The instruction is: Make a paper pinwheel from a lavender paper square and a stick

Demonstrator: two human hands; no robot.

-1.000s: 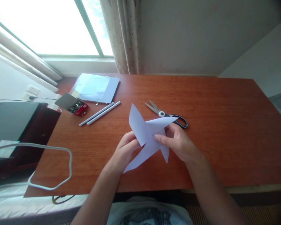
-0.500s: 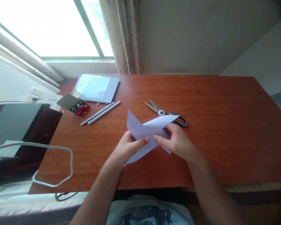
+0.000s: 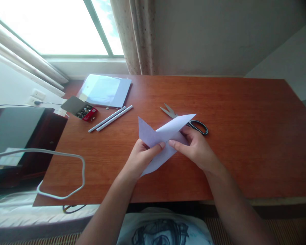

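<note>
A white sheet of paper, cut and bent into pinwheel-like flaps, is held up over the table. My left hand grips it from the left, thumb pressed near its middle. From the other side my right hand pinches the same paper, its thumb close to the left thumb. Fingers of both hands are partly hidden behind the paper. Scissors with black handles lie on the table just beyond, partly covered by one paper flap.
Two white rolled sticks lie to the left. Beside them stands an open red box of small metal pieces. A clear folder rests at the back. A white cable loops over the table's left edge, near a dark glossy surface.
The view has shifted slightly. The paper has tilted a little, its right flap now pointing higher and its lower right corner no longer showing. Both hands keep their hold.
</note>
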